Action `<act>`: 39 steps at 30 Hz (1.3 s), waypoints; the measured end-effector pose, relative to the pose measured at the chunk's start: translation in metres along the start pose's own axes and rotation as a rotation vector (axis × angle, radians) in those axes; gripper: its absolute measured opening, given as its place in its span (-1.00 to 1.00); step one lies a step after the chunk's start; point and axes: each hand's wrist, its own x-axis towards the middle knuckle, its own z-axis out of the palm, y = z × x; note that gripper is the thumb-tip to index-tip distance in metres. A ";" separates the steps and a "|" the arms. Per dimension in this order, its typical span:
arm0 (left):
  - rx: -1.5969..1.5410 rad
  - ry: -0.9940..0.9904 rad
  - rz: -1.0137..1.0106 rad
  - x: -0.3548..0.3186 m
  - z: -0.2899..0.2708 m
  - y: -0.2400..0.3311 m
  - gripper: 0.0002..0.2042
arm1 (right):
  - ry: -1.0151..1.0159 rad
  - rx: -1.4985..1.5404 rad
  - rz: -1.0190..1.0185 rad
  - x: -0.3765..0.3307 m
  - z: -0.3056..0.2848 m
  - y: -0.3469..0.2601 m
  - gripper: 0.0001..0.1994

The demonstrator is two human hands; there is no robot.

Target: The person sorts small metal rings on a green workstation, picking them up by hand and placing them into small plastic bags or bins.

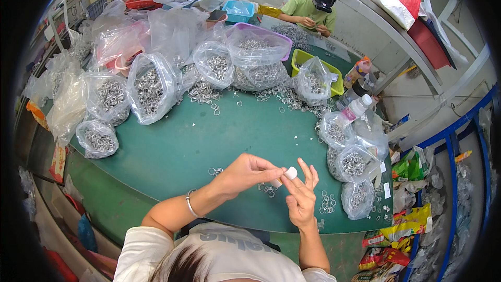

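Observation:
Over the near edge of the green table (219, 125), my two hands meet. My left hand (245, 175), with a silver bracelet (191, 203) at its wrist, is closed in a pinch against the fingers of my right hand (301, 194). What lies in the pinch is too small to make out. My right hand has its fingers stretched and apart. A white fingertip wrap (290, 173) shows at its upper finger, and a second white patch (276, 182) shows just below the pinch. Loose metal rings (269, 190) lie on the table under my hands.
Clear bags of metal rings (152, 91) line the far and left table edges. More ring bags (358, 198) stand at the right, beside a white bottle (357, 107). A green basket (336, 81) is at the far right. A person in green (313, 10) works across the table.

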 end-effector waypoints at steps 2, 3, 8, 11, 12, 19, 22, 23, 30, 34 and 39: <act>0.163 0.016 0.029 0.000 0.000 0.004 -0.80 | -0.029 -0.013 0.016 0.002 -0.001 0.000 -0.60; 0.302 0.029 0.086 0.000 0.003 0.007 -0.79 | -0.044 -0.018 0.024 0.002 -0.002 0.001 -0.60; 0.723 0.177 0.467 0.000 0.017 0.015 -0.76 | -0.101 0.076 0.035 0.001 -0.002 0.002 -0.60; 0.764 0.024 0.447 0.004 0.009 0.017 -0.80 | -0.123 0.118 0.047 0.001 -0.002 0.004 -0.59; 0.742 0.017 0.436 0.006 0.008 0.016 -0.82 | -0.130 0.128 0.052 0.000 -0.002 0.005 -0.59; 0.971 0.109 0.686 0.001 0.015 0.012 -0.80 | -0.105 0.268 0.140 -0.001 -0.005 0.004 -0.61; 0.925 0.052 0.857 0.006 0.005 0.002 -0.73 | -0.055 0.419 0.151 -0.002 -0.003 0.004 -0.61; 0.938 0.023 0.905 0.007 0.004 0.001 -0.74 | -0.032 0.494 0.154 -0.005 -0.001 0.005 -0.61; 1.090 -0.104 1.145 0.022 -0.013 -0.001 -0.75 | 0.113 0.769 0.336 -0.006 0.005 -0.011 -0.66; 1.107 -0.142 1.177 0.030 -0.015 -0.003 -0.74 | 0.258 0.781 0.431 -0.009 0.014 -0.010 -0.76; 1.116 -0.111 1.182 0.034 -0.015 -0.008 -0.70 | 0.370 0.825 0.534 -0.001 0.018 -0.014 -0.81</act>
